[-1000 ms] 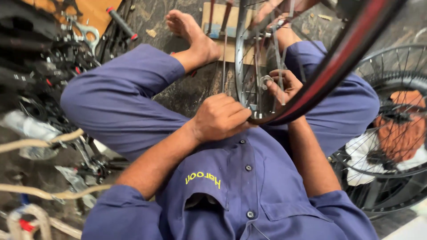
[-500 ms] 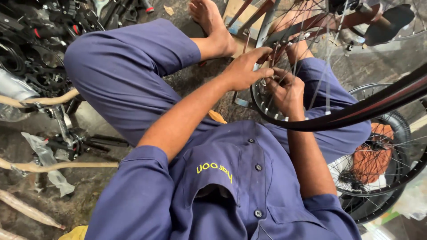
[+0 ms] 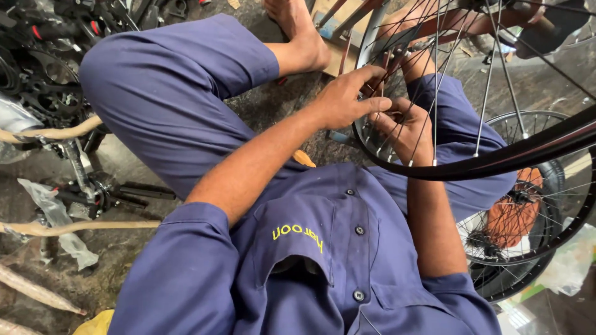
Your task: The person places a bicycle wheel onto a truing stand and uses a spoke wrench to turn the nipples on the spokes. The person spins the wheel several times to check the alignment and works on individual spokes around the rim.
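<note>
— Steel spokes (image 3: 434, 80) fan across the upper right, all of them belonging to a bicycle wheel (image 3: 496, 158) with a dark rim that sits over the person's lap. Where are the hands?

— Both are at the near edge of that wheel, just inside the rim. The left hand (image 3: 344, 96) comes in over the left knee, its fingers bent and drawn together, pinching at a spoke near the rim. The right hand (image 3: 403, 127) is directly beside it, touching it, and its fingers curl among the spokes from below.

— Is the right hand clamped on anything?

— It looks closed around a spoke or something small at the rim, but the spokes cross in front of it and I cannot tell exactly what it grips.

— What else is around?

— The person sits on the ground in a blue work shirt and blue trousers (image 3: 174, 93), one bare foot (image 3: 298, 31) stretched forward by a piece of wooden board (image 3: 338, 59). A second wheel (image 3: 528, 229) with a dark tyre lies on the floor to the right, partly under the first. On the left, dark bicycle parts (image 3: 43, 74) are heaped together, with a crumpled clear plastic bag (image 3: 56, 217) just below them.
</note>
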